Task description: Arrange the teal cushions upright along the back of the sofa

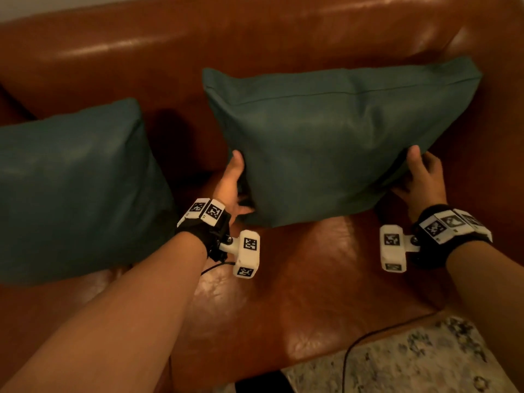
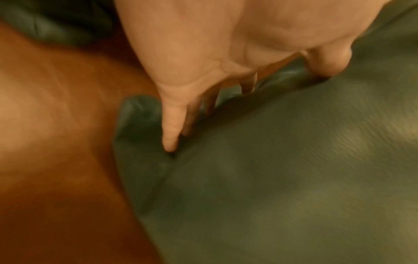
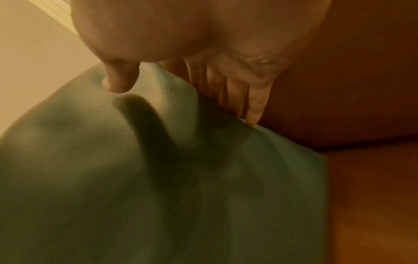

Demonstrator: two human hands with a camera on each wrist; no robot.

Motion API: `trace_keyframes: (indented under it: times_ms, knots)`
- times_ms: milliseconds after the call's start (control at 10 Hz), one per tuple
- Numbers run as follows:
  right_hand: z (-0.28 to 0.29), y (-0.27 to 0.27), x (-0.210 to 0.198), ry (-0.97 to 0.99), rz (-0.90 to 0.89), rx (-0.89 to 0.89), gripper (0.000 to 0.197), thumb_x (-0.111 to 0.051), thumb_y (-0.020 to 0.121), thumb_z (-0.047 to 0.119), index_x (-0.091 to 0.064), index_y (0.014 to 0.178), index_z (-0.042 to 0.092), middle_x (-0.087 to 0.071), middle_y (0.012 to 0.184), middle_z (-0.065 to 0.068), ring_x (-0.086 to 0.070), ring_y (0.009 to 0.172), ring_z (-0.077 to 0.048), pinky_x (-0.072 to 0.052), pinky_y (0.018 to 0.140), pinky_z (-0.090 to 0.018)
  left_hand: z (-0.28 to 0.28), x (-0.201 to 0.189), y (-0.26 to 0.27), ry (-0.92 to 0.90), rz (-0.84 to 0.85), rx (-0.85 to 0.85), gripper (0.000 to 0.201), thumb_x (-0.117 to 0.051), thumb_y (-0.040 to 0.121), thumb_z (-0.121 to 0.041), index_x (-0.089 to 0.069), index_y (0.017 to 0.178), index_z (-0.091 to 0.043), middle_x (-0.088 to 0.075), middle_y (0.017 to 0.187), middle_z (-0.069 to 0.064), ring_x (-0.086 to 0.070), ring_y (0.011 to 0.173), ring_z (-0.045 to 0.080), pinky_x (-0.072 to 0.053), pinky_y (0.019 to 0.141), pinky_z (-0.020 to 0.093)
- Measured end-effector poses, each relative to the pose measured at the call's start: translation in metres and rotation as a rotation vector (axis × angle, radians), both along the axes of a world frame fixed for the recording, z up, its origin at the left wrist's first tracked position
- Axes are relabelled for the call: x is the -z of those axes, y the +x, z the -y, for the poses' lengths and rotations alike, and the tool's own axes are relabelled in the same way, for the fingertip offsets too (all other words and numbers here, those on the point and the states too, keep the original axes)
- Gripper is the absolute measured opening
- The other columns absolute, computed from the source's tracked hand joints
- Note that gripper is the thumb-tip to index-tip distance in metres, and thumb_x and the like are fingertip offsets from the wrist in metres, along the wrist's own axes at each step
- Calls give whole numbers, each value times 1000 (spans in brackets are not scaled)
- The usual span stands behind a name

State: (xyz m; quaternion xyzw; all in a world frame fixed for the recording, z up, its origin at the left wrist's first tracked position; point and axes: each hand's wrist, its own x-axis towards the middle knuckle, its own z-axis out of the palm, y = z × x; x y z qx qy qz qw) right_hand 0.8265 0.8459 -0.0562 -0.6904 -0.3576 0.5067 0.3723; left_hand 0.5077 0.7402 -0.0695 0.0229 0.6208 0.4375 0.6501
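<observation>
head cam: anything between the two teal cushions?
Only bare brown sofa leather between the left cushion and the held cushion; the left hand grips the latter's edge there.

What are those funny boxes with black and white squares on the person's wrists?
Both arms are bare, with no sleeves. Each wrist wears a black band topped with white blocks printed with black-and-white square codes. A white boxy camera unit with the same codes sticks out from the left band, and another one from the right band. A thin black cable trails from the left one.
</observation>
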Motion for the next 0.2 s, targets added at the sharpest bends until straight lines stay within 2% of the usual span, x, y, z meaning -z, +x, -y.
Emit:
trace_keyframes:
  times_ms: [100, 200]
  knots:
    - [44, 5, 7, -86, 74, -39, 126, -69, 34, 93, -50, 139, 25, -60, 139, -3, -62, 120, -21, -51, 101, -44, 32, 5, -17, -56, -176, 165, 45, -52, 97, -51, -50, 138, -32, -57, 134, 2, -64, 108, 31, -51, 99, 51]
    - [73, -1, 20, -115, 179, -130, 109, -73, 37, 90, -61, 124, 26, -66, 127, -8, -67, 111, -25, -54, 97, -48, 70, 14, -28, -96, -291, 272, 9, -53, 100, -35, -60, 101, -29, -63, 105, 6, -60, 75, 21, -50, 73, 35]
